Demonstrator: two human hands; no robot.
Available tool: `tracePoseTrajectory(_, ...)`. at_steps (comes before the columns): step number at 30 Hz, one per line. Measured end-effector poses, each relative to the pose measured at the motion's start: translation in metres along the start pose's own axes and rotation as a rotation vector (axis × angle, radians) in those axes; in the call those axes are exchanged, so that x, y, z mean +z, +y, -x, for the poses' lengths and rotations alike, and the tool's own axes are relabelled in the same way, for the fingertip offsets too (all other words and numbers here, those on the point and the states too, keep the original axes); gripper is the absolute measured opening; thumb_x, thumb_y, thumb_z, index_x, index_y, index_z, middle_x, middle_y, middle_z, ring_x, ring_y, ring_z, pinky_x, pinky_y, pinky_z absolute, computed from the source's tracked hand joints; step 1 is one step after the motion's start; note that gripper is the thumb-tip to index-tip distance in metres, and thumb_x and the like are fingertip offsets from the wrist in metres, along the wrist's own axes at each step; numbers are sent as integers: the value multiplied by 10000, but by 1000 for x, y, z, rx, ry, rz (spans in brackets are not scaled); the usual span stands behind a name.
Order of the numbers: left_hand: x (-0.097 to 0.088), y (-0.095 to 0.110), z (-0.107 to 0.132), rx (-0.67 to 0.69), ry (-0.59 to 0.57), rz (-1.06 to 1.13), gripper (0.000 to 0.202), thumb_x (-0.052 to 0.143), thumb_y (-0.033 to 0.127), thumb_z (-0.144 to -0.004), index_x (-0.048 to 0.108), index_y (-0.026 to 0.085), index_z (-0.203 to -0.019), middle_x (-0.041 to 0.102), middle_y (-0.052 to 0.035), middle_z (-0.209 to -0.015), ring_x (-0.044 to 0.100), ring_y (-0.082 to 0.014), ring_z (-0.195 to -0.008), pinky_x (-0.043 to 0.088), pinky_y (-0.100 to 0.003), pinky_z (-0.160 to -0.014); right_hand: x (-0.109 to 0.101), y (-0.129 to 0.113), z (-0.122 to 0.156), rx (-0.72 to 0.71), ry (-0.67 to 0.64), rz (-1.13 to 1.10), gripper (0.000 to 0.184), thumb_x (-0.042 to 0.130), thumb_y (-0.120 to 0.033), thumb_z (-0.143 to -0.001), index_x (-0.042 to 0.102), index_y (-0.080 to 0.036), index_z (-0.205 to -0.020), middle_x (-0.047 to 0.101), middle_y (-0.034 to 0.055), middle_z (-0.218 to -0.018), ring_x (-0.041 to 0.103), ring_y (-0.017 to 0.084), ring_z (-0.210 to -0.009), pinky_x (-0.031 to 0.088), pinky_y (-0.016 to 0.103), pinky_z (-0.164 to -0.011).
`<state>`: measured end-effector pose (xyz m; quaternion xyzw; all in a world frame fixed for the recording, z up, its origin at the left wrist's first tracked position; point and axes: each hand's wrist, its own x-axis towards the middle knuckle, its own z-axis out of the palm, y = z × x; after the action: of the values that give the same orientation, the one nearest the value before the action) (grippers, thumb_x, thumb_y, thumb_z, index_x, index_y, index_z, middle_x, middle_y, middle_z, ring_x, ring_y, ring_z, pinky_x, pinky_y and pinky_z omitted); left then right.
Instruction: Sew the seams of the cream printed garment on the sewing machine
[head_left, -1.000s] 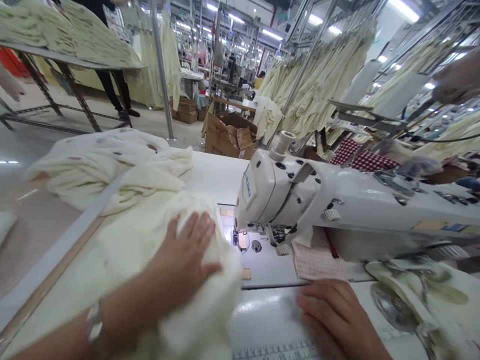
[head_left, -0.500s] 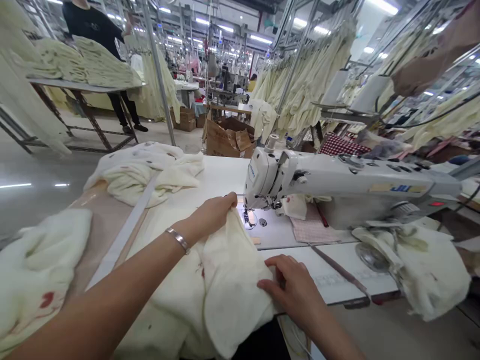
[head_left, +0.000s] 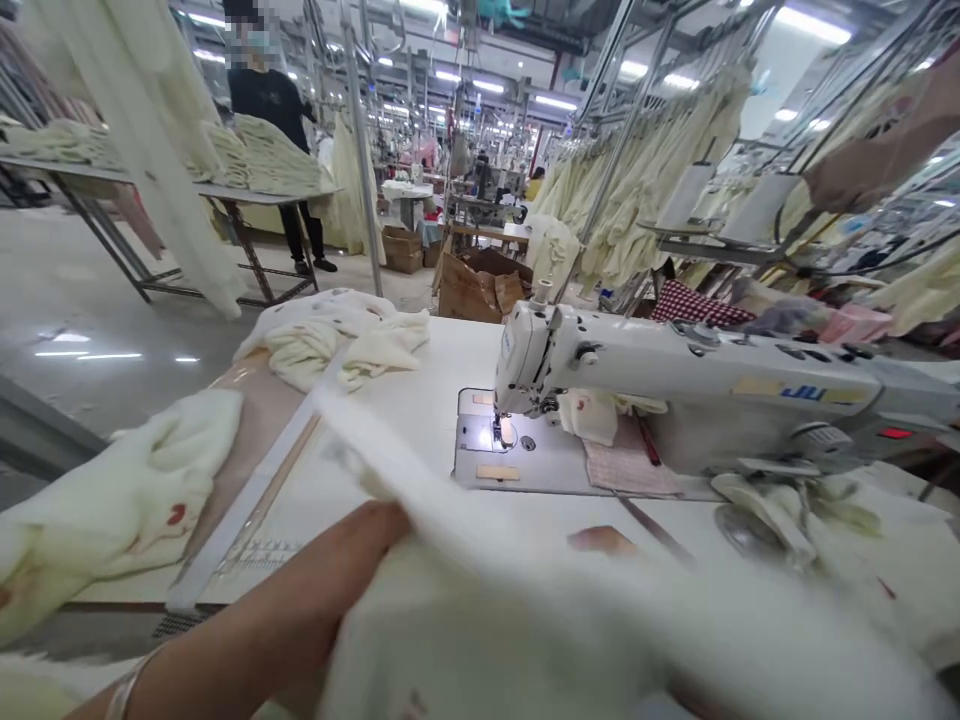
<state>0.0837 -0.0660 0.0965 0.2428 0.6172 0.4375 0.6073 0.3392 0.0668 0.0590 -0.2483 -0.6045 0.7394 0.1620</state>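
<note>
L hand (head_left: 373,532) gripped cream cloth (head_left: 525,620) held up at 6 o'clock of sewing machine (head_left: 675,365), R hand (head_left: 602,540) mostly hidden, grip unclear; cloth not yet under needle (head_left: 497,432), so stitching prob. all left.

Cloth (head_left: 525,620) before sewing machine (head_left: 675,370); pile (head_left: 337,335) behind, left

Blue capital letters stood on a pale yellowish label (head_left: 802,393) on the long arm of the white industrial sewing machine (head_left: 705,365), right of centre in the frame. Only "JU" at their start could be made out; the rest was smeared. A small blue mark (head_left: 508,343) on the machine's end face, at centre, was too small to read. A red lit display (head_left: 895,433) near the right edge showed no legible figures. Fine ruler markings (head_left: 259,555) on the white table top (head_left: 420,400), lower left, were unreadable. The cream cloth (head_left: 525,620) across the bottom was blurred, with nothing legible.
</note>
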Motion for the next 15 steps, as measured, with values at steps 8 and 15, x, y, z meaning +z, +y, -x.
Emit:
tracePoseTrajectory(8, 5, 28, -6, -90, 214, 49, 379, 760, 530, -593, 608, 187, -643, 631, 24, -678, 601, -128, -611, 460, -189, -495, -4, 12, 9, -17, 208, -214, 381, 662, -582, -700, 609, -246, -871, 693, 56, -760, 665, 225, -648, 517, 319, -556)
tracePoseTrajectory(15, 8, 44, -16, 159, 119, 257, 417, 748, 417, -613, 679, 224, -976, 712, -36, -801, 674, -267, -803, 556, -368, -689, 1, 6, 0, -261, 398, -236, 266, 711, -466, -704, 623, -226, -778, 680, 47, -682, 628, 193, -543, 510, 303, -485)
